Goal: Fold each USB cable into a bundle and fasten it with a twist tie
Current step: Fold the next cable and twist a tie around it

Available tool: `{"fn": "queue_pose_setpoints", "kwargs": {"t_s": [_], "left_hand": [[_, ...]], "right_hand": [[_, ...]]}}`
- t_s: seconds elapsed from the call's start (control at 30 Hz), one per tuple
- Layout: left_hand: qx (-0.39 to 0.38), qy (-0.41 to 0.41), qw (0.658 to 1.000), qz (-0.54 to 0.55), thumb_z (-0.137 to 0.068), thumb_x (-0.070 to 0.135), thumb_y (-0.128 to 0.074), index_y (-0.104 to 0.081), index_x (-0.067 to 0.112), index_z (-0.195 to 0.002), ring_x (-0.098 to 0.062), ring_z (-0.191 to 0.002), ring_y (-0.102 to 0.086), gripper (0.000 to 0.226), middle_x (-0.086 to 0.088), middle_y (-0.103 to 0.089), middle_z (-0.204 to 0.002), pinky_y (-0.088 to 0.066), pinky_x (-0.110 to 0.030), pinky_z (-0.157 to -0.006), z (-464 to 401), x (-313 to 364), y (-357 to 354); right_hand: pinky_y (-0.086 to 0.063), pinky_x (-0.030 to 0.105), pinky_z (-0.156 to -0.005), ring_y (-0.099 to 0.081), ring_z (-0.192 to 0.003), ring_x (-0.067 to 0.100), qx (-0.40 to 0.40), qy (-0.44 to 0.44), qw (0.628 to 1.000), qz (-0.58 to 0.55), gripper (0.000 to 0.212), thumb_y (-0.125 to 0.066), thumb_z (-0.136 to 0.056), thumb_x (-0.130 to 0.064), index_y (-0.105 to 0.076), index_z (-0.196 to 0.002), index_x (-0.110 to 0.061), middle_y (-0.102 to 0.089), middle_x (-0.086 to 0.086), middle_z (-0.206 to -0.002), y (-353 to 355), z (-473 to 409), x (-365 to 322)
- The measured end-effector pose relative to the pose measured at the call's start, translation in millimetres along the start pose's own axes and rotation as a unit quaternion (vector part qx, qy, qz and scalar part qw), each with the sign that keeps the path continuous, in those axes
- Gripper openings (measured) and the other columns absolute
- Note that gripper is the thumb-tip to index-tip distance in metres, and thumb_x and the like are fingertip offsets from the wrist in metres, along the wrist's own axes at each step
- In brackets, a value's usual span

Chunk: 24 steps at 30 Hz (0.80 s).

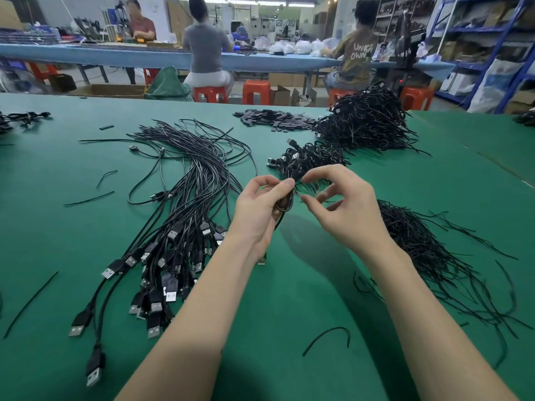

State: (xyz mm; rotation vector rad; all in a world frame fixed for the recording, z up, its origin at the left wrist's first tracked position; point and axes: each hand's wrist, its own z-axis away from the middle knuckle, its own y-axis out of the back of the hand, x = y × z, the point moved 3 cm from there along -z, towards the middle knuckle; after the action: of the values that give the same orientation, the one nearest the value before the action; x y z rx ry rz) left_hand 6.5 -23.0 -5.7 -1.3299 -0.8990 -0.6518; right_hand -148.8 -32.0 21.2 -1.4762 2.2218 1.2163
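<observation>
Fastening a folded cable point(285, 202) with a twist tie point(304, 185).
Left hand point(256, 209) grips the cable; right hand point(344, 202) pinches the tie. Loose pinching risks the tie slipping and the cable unfolding.

One view only, taken from a wide-angle camera on the person's head. It faces forward and down over a green table point(289, 285), which fills the lower three quarters of the picture. Both forearms enter from the near edge and reach to the middle, where the left hand point(257, 209) and right hand point(344, 206) sit close under the lens. The upper quarter looks level across the room to a far blue workbench point(115, 55) and seated workers. Straight lines bow toward the picture's edges. No second view is supplied, so no overlap can be reported.
</observation>
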Motion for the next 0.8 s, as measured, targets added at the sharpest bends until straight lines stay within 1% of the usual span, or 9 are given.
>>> {"fn": "queue_pose_setpoints", "kwargs": {"t_s": [0.27,0.37,0.4,0.5,0.53,0.57,0.63,0.7,0.8], "left_hand": [[-0.046,0.007,0.999,0.024,-0.085,0.001,-0.07,-0.055,0.017,-0.081,-0.013,-0.069,-0.058,0.022,0.0,-0.065,-0.072,-0.046,-0.021,-0.068,2.7,2.3,-3.9],[-0.064,-0.004,0.998,0.027,-0.085,0.001,-0.07,-0.055,0.018,-0.082,-0.013,-0.071,-0.057,0.023,0.001,-0.064,-0.074,-0.044,-0.021,-0.067,4.3,3.6,-6.1],[-0.07,-0.015,0.997,0.025,-0.084,0.001,-0.07,-0.055,0.019,-0.082,-0.013,-0.072,-0.057,0.023,0.002,-0.065,-0.074,-0.043,-0.022,-0.068,5.3,4.4,-7.4],[-0.091,-0.05,0.994,0.029,-0.074,0.005,-0.074,-0.056,0.018,-0.085,-0.014,-0.074,-0.06,0.024,0.004,-0.068,-0.075,-0.045,-0.024,-0.074,8.6,6.4,-12.6],[-0.092,-0.05,0.994,0.032,-0.073,0.005,-0.075,-0.056,0.017,-0.085,-0.014,-0.073,-0.061,0.025,0.003,-0.067,-0.074,-0.047,-0.022,-0.073,9.0,6.6,-13.2],[-0.086,-0.045,0.995,0.031,-0.076,0.004,-0.074,-0.057,0.018,-0.084,-0.013,-0.07,-0.06,0.024,0.003,-0.066,-0.073,-0.048,-0.019,-0.068,8.6,6.8,-12.7],[-0.061,-0.021,0.998,0.023,-0.083,0.001,-0.072,-0.056,0.019,-0.08,-0.012,-0.066,-0.056,0.023,0.001,-0.062,-0.073,-0.045,-0.017,-0.059,6.4,6.0,-8.7],[-0.041,0.0,0.999,0.021,-0.086,0.002,-0.071,-0.056,0.019,-0.078,-0.014,-0.065,-0.052,0.024,-0.002,-0.058,-0.074,-0.043,-0.018,-0.058,3.8,5.1,-3.9],[-0.039,0.006,0.999,0.029,-0.085,0.003,-0.071,-0.056,0.019,-0.076,-0.014,-0.065,-0.052,0.024,-0.001,-0.058,-0.072,-0.043,-0.021,-0.063,1.9,4.1,-1.5]], "right_hand": [[-0.052,0.029,-0.059,-0.064,-0.064,0.008,0.037,0.041,0.997,0.057,0.009,-0.075,-0.088,-0.037,-0.071,-0.092,-0.03,-0.068,-0.02,-0.088,2.3,3.2,-6.9],[-0.049,0.024,-0.052,-0.062,-0.058,0.01,0.034,-0.101,0.989,-0.104,0.009,-0.073,-0.092,-0.023,-0.071,-0.084,-0.021,-0.069,-0.013,-0.075,-6.0,-0.4,-3.2],[-0.047,0.021,-0.048,-0.06,-0.055,0.011,0.01,-0.21,0.947,-0.243,0.01,-0.072,-0.091,-0.017,-0.07,-0.081,-0.017,-0.068,-0.01,-0.072,-10.0,-1.5,-0.5],[-0.038,0.01,-0.036,-0.052,-0.043,0.002,-0.091,-0.473,0.597,-0.642,0.006,-0.072,-0.077,-0.011,-0.066,-0.078,-0.008,-0.06,-0.001,-0.066,-20.7,7.0,-8.5],[-0.038,0.01,-0.034,-0.051,-0.041,0.002,-0.102,-0.485,0.56,-0.664,0.009,-0.071,-0.076,-0.013,-0.065,-0.08,-0.008,-0.06,-0.001,-0.066,-20.8,8.3,-10.2],[-0.038,0.01,-0.035,-0.052,-0.042,0.002,-0.111,-0.473,0.6,-0.636,0.01,-0.072,-0.078,-0.014,-0.065,-0.083,-0.01,-0.063,-0.002,-0.068,-19.7,7.2,-8.6],[-0.044,0.013,-0.043,-0.059,-0.05,0.006,-0.091,-0.38,0.804,-0.449,0.01,-0.071,-0.087,-0.013,-0.067,-0.096,-0.016,-0.071,-0.003,-0.081,-10.0,2.2,-3.0],[-0.05,0.017,-0.054,-0.067,-0.061,0.013,-0.065,-0.217,0.945,-0.236,0.025,-0.069,-0.091,-0.007,-0.067,-0.109,-0.024,-0.074,-0.006,-0.098,2.4,-2.5,-5.1],[-0.046,0.011,-0.061,-0.066,-0.065,0.009,-0.061,-0.038,0.997,-0.033,0.029,-0.079,-0.086,-0.019,-0.07,-0.11,-0.032,-0.071,-0.015,-0.103,9.1,-3.7,-5.1]]}}
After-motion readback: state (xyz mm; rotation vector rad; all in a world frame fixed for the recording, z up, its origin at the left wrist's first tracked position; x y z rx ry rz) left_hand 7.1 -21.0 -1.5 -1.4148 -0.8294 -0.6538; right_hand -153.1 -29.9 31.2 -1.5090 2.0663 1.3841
